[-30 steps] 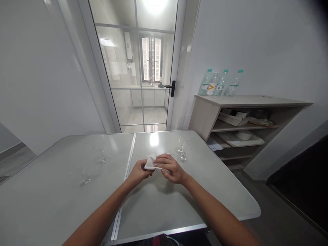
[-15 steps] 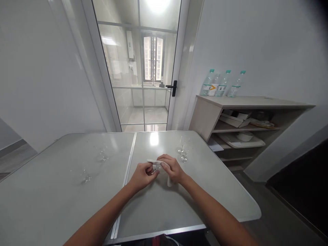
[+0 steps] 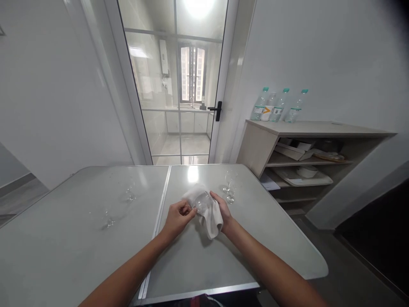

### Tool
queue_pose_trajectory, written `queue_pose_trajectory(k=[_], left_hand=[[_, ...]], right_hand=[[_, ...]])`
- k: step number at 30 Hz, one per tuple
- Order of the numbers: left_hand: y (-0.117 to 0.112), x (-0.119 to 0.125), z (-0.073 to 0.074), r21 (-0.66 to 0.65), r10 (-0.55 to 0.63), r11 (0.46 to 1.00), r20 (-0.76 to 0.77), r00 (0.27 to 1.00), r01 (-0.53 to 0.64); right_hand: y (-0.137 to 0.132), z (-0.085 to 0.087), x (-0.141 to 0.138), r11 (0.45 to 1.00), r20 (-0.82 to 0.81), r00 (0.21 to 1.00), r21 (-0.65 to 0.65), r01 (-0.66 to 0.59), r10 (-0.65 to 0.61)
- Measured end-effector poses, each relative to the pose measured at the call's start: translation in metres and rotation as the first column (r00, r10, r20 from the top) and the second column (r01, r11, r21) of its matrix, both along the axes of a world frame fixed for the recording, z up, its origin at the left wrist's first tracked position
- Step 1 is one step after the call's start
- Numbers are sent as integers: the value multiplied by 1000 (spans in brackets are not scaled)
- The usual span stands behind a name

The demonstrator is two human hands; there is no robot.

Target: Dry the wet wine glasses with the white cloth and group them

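Observation:
My left hand [image 3: 177, 216] pinches a small clear stemmed glass [image 3: 202, 200] just above the grey table [image 3: 96, 247]. My right hand [image 3: 223, 212] cups a white cloth [image 3: 209, 215] around the glass bowl, with the cloth hanging below the palm. Both hands are closed and meet over the table's right half. Two more clear glasses [image 3: 229, 187] stand a little beyond my right hand.
Two other clear glasses [image 3: 130, 192] [image 3: 108, 218] sit on the table's left half. A glass door [image 3: 179, 81] with a black handle stands behind the table. At right a wooden shelf unit [image 3: 306, 157] carries several water bottles [image 3: 277, 105] on top.
The cloth was first pressed flat between both hands. It has since unfolded and now wraps a glass held between the two hands, with the bowl showing through.

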State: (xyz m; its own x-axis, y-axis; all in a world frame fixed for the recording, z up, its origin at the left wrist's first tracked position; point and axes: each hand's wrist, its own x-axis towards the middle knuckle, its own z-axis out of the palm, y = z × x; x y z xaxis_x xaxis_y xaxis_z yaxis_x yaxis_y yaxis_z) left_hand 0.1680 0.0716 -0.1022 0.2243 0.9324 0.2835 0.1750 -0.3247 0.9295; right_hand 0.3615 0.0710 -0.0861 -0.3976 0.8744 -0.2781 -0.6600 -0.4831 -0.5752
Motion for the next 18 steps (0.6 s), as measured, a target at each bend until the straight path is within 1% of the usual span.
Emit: queue_pose_trajectory(k=[3, 4, 5, 6, 7, 8, 9, 10, 11, 12, 13, 14, 15, 16, 17, 18], left_hand=[[2, 1, 1, -73, 48, 997, 98, 994, -41], [2, 1, 3, -104, 67, 993, 133, 989, -53], [3, 1, 5, -133, 89, 989, 163, 983, -67], [4, 1, 8, -160, 115, 983, 188, 975, -85], [4, 0, 10, -185, 141, 977, 204, 969, -103], [5, -1, 12, -206, 167, 971, 209, 964, -123], [6, -2, 13, -223, 189, 964, 203, 961, -143], [6, -3, 14, -235, 204, 959, 190, 960, -158], [7, -4, 14, -241, 213, 956, 171, 962, -169], [7, -5, 13, -240, 217, 954, 140, 966, -179], [7, -5, 12, -225, 216, 956, 96, 972, -190], [7, -4, 10, -191, 215, 960, 41, 976, -204], [7, -4, 8, -136, 217, 966, -21, 976, -218], [5, -3, 6, -62, 222, 972, -84, 971, -228], [4, -1, 4, 22, 227, 974, -142, 964, -226], [2, 0, 3, 108, 222, 973, -192, 956, -204]], right_hand=[[-3, 0, -7, 999, 2, 1000, 50, 7, -7], [-5, -1, -11, 995, 24, 999, 90, 46, -49], [-7, -2, -14, 983, 57, 991, 143, 112, -121], [-10, -4, -18, 958, 100, 971, 212, 193, -218], [-12, -6, -21, 916, 151, 935, 300, 267, -322], [-15, -8, -24, 860, 207, 886, 406, 308, -415], [-16, -10, -26, 799, 268, 832, 524, 297, -485], [-18, -12, -27, 734, 333, 780, 641, 225, -530], [-18, -14, -27, 659, 395, 726, 744, 106, -562], [-17, -15, -27, 572, 449, 667, 819, -41, -595], [-17, -16, -26, 480, 488, 601, 856, -191, -632], [-15, -15, -25, 393, 512, 532, 859, -330, -674], [-14, -14, -24, 321, 521, 463, 837, -444, -717], [-13, -12, -23, 268, 516, 398, 804, -531, -759], [-12, -10, -22, 236, 499, 337, 774, -587, -799], [-11, -7, -21, 219, 476, 283, 752, -622, -833]])
